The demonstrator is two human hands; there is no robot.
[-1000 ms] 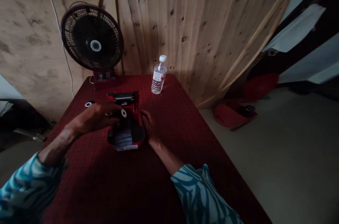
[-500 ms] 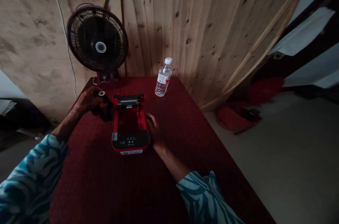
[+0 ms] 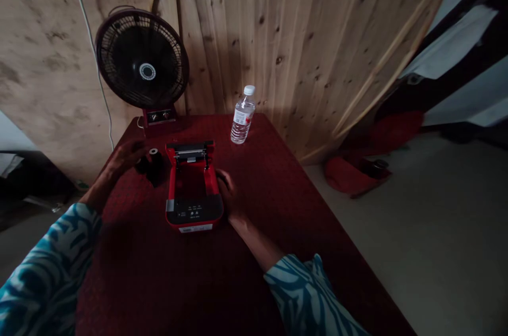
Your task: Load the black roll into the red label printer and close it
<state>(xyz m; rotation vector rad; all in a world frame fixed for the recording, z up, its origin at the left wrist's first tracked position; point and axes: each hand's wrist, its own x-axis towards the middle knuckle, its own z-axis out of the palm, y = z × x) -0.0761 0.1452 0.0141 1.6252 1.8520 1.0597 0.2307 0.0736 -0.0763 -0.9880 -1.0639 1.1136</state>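
Note:
A small red and black label printer [image 3: 194,209] stands on the table with its cover raised, its red inner bay showing. My right hand [image 3: 230,196] is wrapped against the printer's right side, fingers partly hidden behind it. To the printer's left, a black ribbon roll [image 3: 154,166] with a white core end rests on the table, a dark strip hanging from it. My left hand [image 3: 129,157] is just left of the roll, its fingers stretched out and loosely apart. In the dim light, slight contact between those fingers and the roll is hard to make out.
A dark red table fan [image 3: 147,71] stands at the back left of the red-covered table [image 3: 254,272]. Near the back edge is a clear water bottle [image 3: 243,116] with a white cap. Behind is a wooden board wall [image 3: 286,34]; a red object [image 3: 353,174] lies on the floor at right.
My left hand has lowered the ribbon roll onto the table and loosened its fingers from it. My right hand stays on the printer. The view has shifted slightly.

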